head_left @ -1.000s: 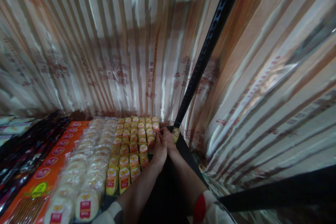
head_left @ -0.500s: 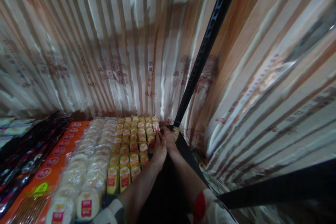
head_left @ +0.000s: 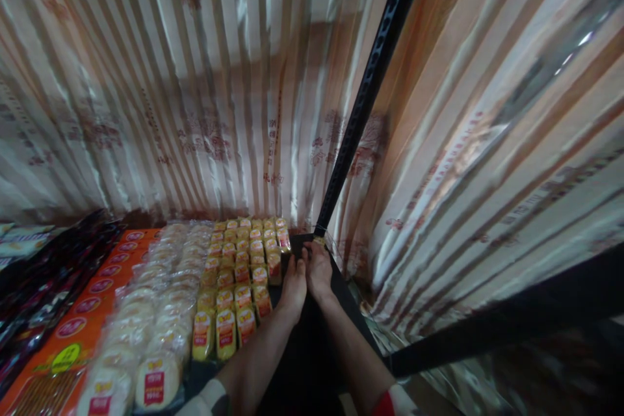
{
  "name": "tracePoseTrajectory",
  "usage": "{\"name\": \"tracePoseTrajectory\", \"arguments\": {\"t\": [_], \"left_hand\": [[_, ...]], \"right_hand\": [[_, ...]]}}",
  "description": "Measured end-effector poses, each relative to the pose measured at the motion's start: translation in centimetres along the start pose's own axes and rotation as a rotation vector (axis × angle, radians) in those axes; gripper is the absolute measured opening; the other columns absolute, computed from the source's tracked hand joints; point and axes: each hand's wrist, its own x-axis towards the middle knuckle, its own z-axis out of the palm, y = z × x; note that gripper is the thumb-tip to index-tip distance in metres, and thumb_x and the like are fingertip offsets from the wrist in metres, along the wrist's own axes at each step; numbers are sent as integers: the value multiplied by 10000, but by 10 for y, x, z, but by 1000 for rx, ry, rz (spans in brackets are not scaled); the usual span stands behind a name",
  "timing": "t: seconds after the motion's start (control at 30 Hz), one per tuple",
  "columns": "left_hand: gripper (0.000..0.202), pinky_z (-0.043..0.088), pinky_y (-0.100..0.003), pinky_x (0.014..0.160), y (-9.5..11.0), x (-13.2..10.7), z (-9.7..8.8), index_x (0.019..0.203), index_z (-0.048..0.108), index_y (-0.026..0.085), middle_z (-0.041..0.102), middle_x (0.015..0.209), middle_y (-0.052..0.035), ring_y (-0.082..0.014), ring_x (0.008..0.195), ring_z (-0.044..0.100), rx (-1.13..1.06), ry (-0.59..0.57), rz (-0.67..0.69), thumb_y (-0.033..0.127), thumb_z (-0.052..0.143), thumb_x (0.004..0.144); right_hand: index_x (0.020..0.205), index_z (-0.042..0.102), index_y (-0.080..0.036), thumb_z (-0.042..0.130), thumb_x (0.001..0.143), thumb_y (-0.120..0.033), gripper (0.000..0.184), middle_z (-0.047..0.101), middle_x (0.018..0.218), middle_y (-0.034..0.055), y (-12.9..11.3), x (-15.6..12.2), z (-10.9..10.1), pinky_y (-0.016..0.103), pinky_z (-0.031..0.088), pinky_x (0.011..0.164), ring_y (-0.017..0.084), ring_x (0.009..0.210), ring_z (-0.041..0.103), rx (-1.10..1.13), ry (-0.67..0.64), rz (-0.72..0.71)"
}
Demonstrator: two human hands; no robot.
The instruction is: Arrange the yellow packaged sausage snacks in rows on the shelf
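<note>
My left hand (head_left: 294, 285) reaches forward over the dark shelf (head_left: 305, 354), its fingers stretched out, just right of the rows of yellow-wrapped snack cakes (head_left: 242, 272). Close beside it, my right hand (head_left: 319, 270) has its fingers bent inward, toward the left hand. A bit of a yellow packet (head_left: 319, 240) shows past the right knuckles. Whether the right fingers grip it is hidden. The nearest cakes stand upright with red labels facing me.
Left of the cakes lie clear-wrapped round white pastries (head_left: 158, 380), orange packs (head_left: 88, 305) and dark shiny packets (head_left: 43, 292). A black perforated post (head_left: 358, 104) rises at the shelf's back corner. Pleated printed sheeting (head_left: 219, 78) hangs behind and to the right.
My left hand has drawn back slightly from the cake at the end of the back row. Less of the yellow packet shows by my right hand. The view has shifted slightly.
</note>
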Motion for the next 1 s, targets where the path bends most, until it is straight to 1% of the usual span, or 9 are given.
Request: {"name": "tracePoseTrajectory", "arguments": {"t": [0.13,0.23,0.3,0.37,0.47,0.57,0.73,0.87,1.0], "left_hand": [[524,263,-275,1116,-5,-6,5,1338,416,145,414,1430,-103,-179,1332,362,-56,-12,-42,421,396,894],[456,291,-283,1107,-6,-14,8,1295,470,172,466,1397,-81,-170,1308,401,-110,-23,-49,386,401,898],[404,309,-295,1101,-6,-21,10,1255,513,197,522,1351,-57,-167,1286,432,-137,-28,-46,357,411,898],[365,318,-280,1095,-6,-27,11,1222,543,194,559,1313,-48,-155,1265,455,-159,-26,-32,302,404,902],[359,337,-227,1070,-6,-37,12,1210,550,159,561,1310,-58,-134,1234,487,-185,-29,-30,244,368,912],[367,352,-218,1056,-6,-47,10,1225,536,166,555,1317,-50,-128,1231,489,-192,-27,-59,247,352,919],[405,349,-232,1064,-3,-65,3,1271,490,137,523,1347,-79,-144,1238,482,-188,-25,-47,254,341,912],[401,354,-262,1071,2,-78,-4,1266,498,174,539,1333,-60,-153,1244,477,-226,-40,7,261,336,909],[438,385,-254,1044,6,-90,-10,1299,451,116,462,1396,-105,-167,1265,454,-311,-61,44,264,338,903]], "right_hand": [[1015,611,-158,372,854,-219,295,628,1042,112,11,-19,-9,317,415,896,226,1028,551,-68,51,85],[1009,610,-162,384,858,-251,286,637,1023,117,18,-34,-14,323,418,895,241,1029,560,-102,9,130],[1012,607,-167,383,862,-270,289,645,1006,113,20,-42,-17,322,435,865,239,995,582,-90,-35,134],[1031,601,-167,371,867,-274,302,648,1013,109,20,-49,-19,314,449,830,231,964,600,-69,-65,128],[1044,600,-156,361,870,-275,319,650,1026,118,20,-58,-22,313,454,818,228,952,609,-55,-75,119],[1024,604,-165,377,863,-291,305,659,1006,113,20,-66,-23,309,459,818,224,950,616,-17,-69,126],[988,597,-182,388,841,-382,325,679,950,107,20,-80,-29,296,483,776,209,886,652,162,-78,210],[977,562,-168,435,777,-480,392,676,991,127,13,-88,-36,304,487,830,212,925,649,436,-107,272],[991,539,-167,515,698,-500,444,673,1041,136,-1,-97,-44,309,496,850,223,970,643,663,-88,309]]}}
